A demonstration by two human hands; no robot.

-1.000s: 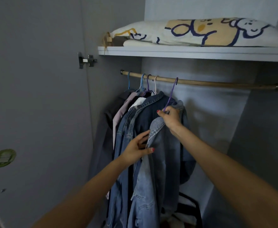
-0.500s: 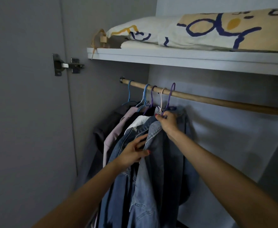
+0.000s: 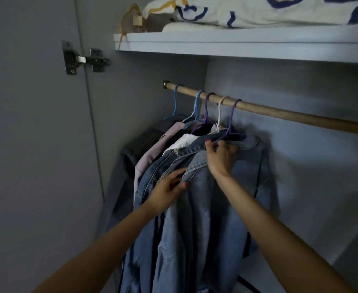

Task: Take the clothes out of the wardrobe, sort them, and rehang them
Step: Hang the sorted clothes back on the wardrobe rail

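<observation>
At frame center, the right hand [image 3: 220,155] pinches a purple hanger [image 3: 230,125] carrying a denim jacket [image 3: 222,199], while the left hand [image 3: 169,189] grips its collar. All 5 hangers sit on the wooden rail [image 3: 300,116]; whether this is removal or rehanging is unclear.

Wooden rail [image 3: 279,112] bearing five hangers, shelf [image 3: 237,44] holding bedding [image 3: 258,11]

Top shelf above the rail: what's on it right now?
On the shelf lies a white pillow with blue and yellow print, over a folded white layer. At the left end sits a small tan-strapped item. Anything further back is hidden.
</observation>
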